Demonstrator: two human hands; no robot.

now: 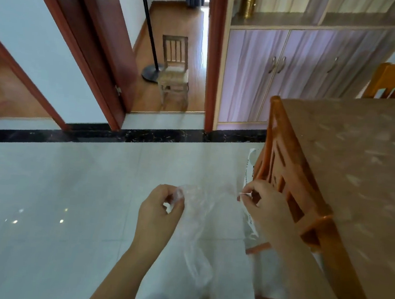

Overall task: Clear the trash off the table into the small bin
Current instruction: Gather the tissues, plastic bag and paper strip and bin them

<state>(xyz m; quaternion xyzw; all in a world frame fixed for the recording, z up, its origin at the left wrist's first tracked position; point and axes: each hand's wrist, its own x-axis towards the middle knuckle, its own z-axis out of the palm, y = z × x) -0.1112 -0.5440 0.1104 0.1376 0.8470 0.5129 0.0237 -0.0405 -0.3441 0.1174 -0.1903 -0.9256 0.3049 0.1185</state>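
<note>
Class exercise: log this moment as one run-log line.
left hand: pinching clear plastic bag | right hand: pinching bag's other edge | bag: stretched between hands above floor, beside chair | bin: unseen

There is only one view, from a wide-angle camera on the person's head. It looks forward and steeply down, over the floor (66, 197) near the person's feet. The table (359, 165) lies close at the right edge. Farther ahead the view reaches a doorway (174, 50). Straight lines bend near the edges.

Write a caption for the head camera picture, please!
Both hands, left and right, stretch a clear plastic bag beside a wooden chair.
</note>
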